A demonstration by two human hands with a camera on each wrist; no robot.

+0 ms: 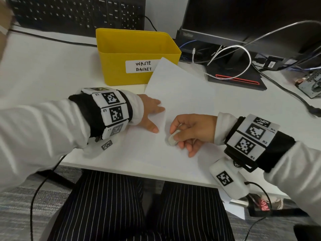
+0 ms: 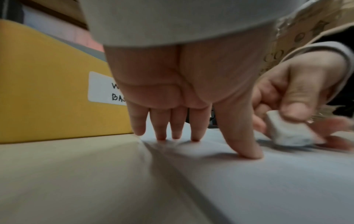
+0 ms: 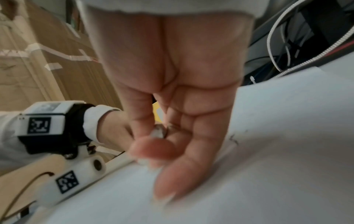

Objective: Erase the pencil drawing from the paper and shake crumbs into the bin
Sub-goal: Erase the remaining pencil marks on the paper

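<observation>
A white sheet of paper [image 1: 180, 101] lies on the white desk, its far corner against the yellow bin [image 1: 137, 49] labelled WASTE BASKET. My left hand [image 1: 151, 113] presses the paper's left edge with straight fingers [image 2: 247, 145] and thumb spread. My right hand [image 1: 187, 131] pinches a white eraser [image 1: 172, 138] between thumb and fingers, its end down on the paper. In the left wrist view the eraser [image 2: 287, 130] looks grey and smudged where it meets the sheet. The right wrist view shows faint pencil marks [image 3: 233, 139] on the paper [image 3: 287, 151] beside my hand.
A black keyboard [image 1: 78, 11] lies behind the bin. A monitor stand [image 1: 234, 73] with tangled cables [image 1: 234, 54] sits at the right rear. The desk's front edge [image 1: 139, 173] runs just below my hands, above my lap.
</observation>
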